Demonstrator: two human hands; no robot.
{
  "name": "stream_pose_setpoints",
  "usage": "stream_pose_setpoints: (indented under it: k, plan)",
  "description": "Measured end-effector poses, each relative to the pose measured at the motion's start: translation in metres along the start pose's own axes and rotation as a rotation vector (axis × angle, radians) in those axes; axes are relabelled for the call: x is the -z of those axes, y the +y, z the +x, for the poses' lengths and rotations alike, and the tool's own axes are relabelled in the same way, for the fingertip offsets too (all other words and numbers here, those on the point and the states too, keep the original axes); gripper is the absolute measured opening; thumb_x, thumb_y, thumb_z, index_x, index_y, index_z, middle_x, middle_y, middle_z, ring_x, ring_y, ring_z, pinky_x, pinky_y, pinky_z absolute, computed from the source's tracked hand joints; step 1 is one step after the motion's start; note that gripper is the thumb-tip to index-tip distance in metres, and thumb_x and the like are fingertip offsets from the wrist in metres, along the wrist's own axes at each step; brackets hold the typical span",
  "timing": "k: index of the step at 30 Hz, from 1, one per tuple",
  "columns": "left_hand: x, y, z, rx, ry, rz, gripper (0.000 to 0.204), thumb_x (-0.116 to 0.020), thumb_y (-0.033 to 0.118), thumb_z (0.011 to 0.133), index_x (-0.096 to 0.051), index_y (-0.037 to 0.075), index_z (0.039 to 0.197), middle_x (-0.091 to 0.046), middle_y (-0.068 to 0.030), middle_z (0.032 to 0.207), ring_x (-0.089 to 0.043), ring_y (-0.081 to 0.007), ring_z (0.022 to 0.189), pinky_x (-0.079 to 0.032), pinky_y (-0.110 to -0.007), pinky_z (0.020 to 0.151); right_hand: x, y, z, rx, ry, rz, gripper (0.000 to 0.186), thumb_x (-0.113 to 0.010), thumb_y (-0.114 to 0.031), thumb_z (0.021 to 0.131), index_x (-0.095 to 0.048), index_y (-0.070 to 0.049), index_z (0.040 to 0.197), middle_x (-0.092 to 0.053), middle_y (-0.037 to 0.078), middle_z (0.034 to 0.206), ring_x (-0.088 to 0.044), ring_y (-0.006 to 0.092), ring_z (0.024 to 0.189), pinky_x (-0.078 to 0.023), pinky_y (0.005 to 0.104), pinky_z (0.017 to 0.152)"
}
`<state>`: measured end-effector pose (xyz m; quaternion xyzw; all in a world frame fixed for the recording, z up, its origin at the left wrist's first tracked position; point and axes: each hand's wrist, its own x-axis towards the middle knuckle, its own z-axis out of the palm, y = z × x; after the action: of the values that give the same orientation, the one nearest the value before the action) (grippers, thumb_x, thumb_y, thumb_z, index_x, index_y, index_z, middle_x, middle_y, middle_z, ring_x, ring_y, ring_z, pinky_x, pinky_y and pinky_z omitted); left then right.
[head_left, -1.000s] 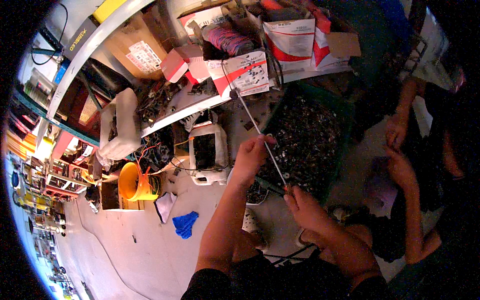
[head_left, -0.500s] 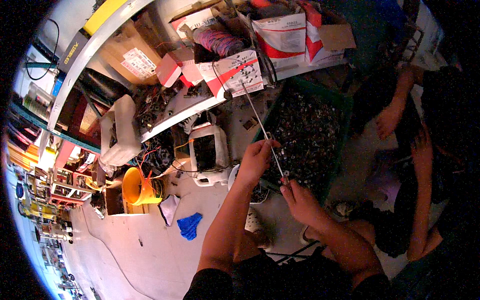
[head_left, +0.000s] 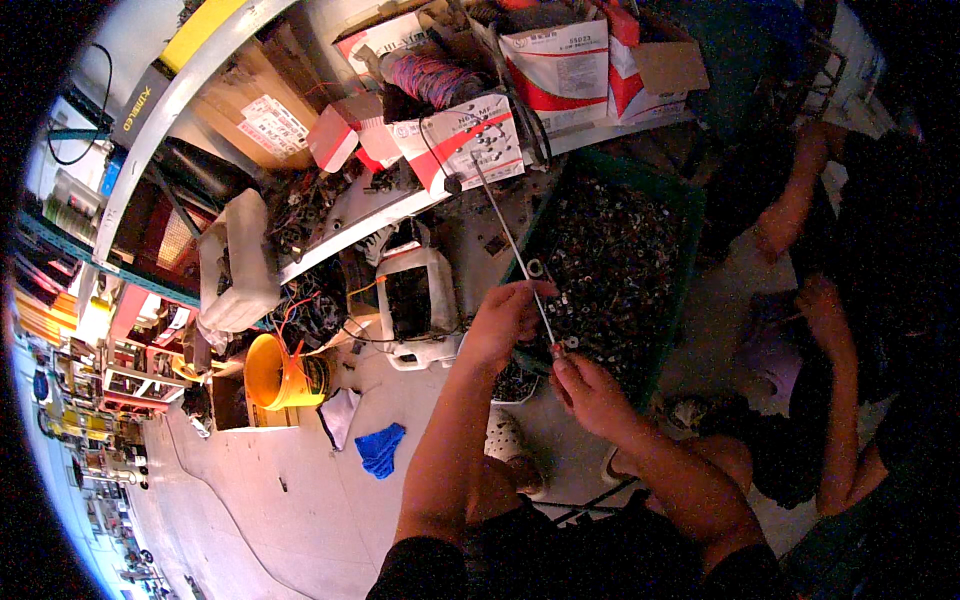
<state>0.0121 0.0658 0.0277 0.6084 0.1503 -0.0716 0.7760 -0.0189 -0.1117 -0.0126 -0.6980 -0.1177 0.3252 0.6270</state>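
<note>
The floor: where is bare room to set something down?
Bare floor: in front of the blue cloth, left of the left forearm. Crowded: around the yellow bucket, on the shelf, in the green crate of metal parts.

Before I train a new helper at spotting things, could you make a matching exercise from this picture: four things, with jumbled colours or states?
Things:
1. Thin metal rod
2. Cloth nearest the left forearm
3. Bucket
4. Bin

Colours or states:
A. Yellow
B. Green, with many small loose parts inside
C. Held in the left hand and right hand
D. Blue and crumpled

Right pairs: 1-C, 2-D, 3-A, 4-B
</note>
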Motion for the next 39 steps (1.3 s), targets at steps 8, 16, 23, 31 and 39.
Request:
stream_pose_setpoints:
  k: [8, 16, 23, 31, 39]
  plan:
    - [0.0, -0.007, -0.016, 0.139, -0.046, -0.206, 0.026, -0.048, 0.025, 0.096, -0.063, 0.004, 0.095, -0.037, 0.0073, 0.059, -0.032, -0.0057, 0.05, -0.026, -0.021, 0.048, 0.001, -0.003, -0.002, -0.258, -0.312, 0.838, 0.04, -0.041, -0.047, 0.097, -0.054, -0.009, 0.098, -0.048, 0.001, 0.067, -0.035, 0.0096, 0.048, -0.028, 0.0236, 0.043]
    - [-0.003, -0.023, -0.013, 0.145, 0.07, -0.315, 0.02, -0.059, 0.027, 0.091, -0.063, 0.008, 0.087, -0.064, -0.0013, 0.076, -0.058, -0.0131, 0.065, -0.045, -0.026, 0.057, -0.005, -0.023, -0.008, -0.183, -0.179, 0.77, 0.028, -0.048, -0.035, 0.096, -0.049, -0.009, 0.107, -0.05, 0.001, 0.076, -0.039, 0.011, 0.05, -0.031, 0.024, 0.045]
    - [-0.009, -0.021, -0.007, 0.086, 0.21, -0.088, 0.021, -0.061, 0.028, 0.09, -0.064, 0.007, 0.086, -0.063, -0.0007, 0.073, -0.054, -0.011, 0.058, -0.041, -0.024, 0.052, -0.004, -0.019, -0.019, -0.088, 0.055, 0.706, 0.021, -0.056, -0.024, 0.093, -0.052, -0.006, 0.104, -0.057, 0.003, 0.082, -0.055, 0.0144, 0.063, -0.043, 0.0282, 0.053]
    - [-0.004, -0.005, -0.026, 0.118, -0.019, -0.185, 0.022, -0.058, 0.025, 0.092, -0.066, 0.004, 0.087, -0.056, 0.0033, 0.063, -0.042, -0.0044, 0.052, -0.027, -0.022, 0.045, -0.007, -0.011, -0.017, -0.187, 0.011, 0.954, 0.022, -0.051, -0.028, 0.096, -0.056, -0.007, 0.101, -0.062, 0.006, 0.083, -0.061, 0.0189, 0.07, -0.051, 0.0333, 0.06]
    - [-0.003, -0.021, -0.016, 0.118, 0.156, -0.083, 0.022, -0.065, 0.029, 0.087, -0.065, 0.008, 0.081, -0.057, 0.0023, 0.065, -0.044, -0.0068, 0.052, -0.033, -0.022, 0.046, -0.008, -0.019, -0.022, -0.116, 0.037, 0.813, 0.021, -0.061, -0.018, 0.09, -0.053, -0.008, 0.106, -0.061, 0.005, 0.09, -0.06, 0.0176, 0.073, -0.052, 0.0335, 0.064]
